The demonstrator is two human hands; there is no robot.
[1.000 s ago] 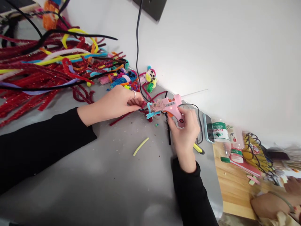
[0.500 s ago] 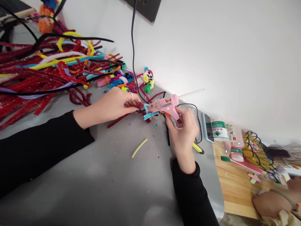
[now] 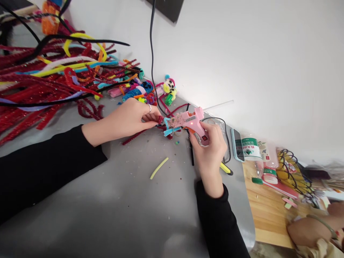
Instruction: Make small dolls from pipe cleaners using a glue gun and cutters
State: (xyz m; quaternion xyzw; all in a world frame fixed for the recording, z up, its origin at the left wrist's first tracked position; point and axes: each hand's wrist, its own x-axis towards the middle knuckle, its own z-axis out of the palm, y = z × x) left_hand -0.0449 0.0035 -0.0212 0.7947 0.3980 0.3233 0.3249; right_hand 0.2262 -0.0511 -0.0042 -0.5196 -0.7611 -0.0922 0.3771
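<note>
My right hand point(image 3: 211, 147) is closed around the handle of a pink hot glue gun point(image 3: 192, 122), whose nozzle end points left and looks crusted. At that end, my left hand point(image 3: 143, 116) pinches a dark red pipe cleaner piece point(image 3: 160, 120) between thumb and fingers. A light blue pipe cleaner piece point(image 3: 172, 132) is right by the nozzle; I cannot tell whether it touches. More dark red pipe cleaner point(image 3: 134, 137) lies beneath the left fingers. A short pale yellow-green pipe cleaner point(image 3: 159, 168) rests on the grey mat point(image 3: 129, 208).
Many pipe cleaners point(image 3: 48, 86) heap at the left, beside small pipe-cleaner figures point(image 3: 169, 87). A black cable point(image 3: 152, 46) hangs behind. A yellow cutter point(image 3: 226, 168), a phone point(image 3: 237, 145) and bottles point(image 3: 251, 148) stand or lie right. Another person's arm point(image 3: 309, 231) shows lower right.
Both hands, the glue gun and the red piece keep nearly the same place. The view has shifted slightly, and a small light on the gun looks more orange.
</note>
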